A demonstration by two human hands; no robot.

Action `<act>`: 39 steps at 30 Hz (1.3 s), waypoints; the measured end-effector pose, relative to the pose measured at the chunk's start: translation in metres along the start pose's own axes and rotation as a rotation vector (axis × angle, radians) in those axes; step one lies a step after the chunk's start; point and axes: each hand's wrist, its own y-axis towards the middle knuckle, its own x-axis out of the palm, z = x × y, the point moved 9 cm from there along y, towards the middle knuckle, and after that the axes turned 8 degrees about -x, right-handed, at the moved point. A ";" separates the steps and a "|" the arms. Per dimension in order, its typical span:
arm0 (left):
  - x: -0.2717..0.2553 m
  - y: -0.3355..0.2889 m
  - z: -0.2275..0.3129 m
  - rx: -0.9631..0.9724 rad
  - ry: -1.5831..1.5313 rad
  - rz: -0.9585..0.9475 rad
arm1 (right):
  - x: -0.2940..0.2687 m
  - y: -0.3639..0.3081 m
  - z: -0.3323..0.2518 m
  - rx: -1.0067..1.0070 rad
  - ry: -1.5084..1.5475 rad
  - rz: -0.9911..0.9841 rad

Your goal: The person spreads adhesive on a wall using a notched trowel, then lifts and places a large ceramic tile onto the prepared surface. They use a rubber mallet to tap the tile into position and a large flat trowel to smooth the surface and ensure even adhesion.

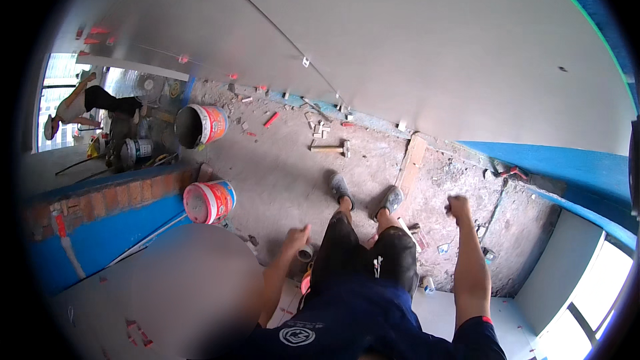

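Left hand (294, 240): fingers curled, one digit raised; we cannot tell whether anything is in the grip.

Right hand (459, 207): fingers folded in, a dark patch at the front edge; we cannot tell whether that is a held object.

Grey tube-like piece (305, 253): one, just beside the left hand, on its right; contact unclear. We judge it rigid and fairly light; best held round the outer wall, below the rim.

Wooden board (413, 160): one, flat on the floor, ahead and left of the right hand, apart from it. We expect it stiff, gritty, of modest weight; take it by both long edges near the middle.

Hammer (328, 149): one, well ahead of the left hand and slightly right, its head at the right end. We expect it head-heavy; grasp the wooden handle.
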 end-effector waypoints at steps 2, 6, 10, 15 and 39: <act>-0.019 0.058 0.059 0.023 -0.021 0.048 | 0.021 0.022 -0.083 -0.107 -0.079 0.063; -0.039 0.190 0.134 0.100 0.119 0.149 | 0.106 0.084 -0.171 -0.332 -0.205 0.023; -0.045 0.333 0.158 0.289 0.285 0.390 | 0.215 0.173 -0.146 -0.574 -0.492 -0.108; -0.018 0.482 0.137 0.368 0.411 0.359 | 0.318 0.279 -0.039 -0.720 -0.861 -0.377; 0.158 0.578 0.169 1.045 0.170 0.432 | 0.361 0.398 0.237 -0.438 -0.382 -0.425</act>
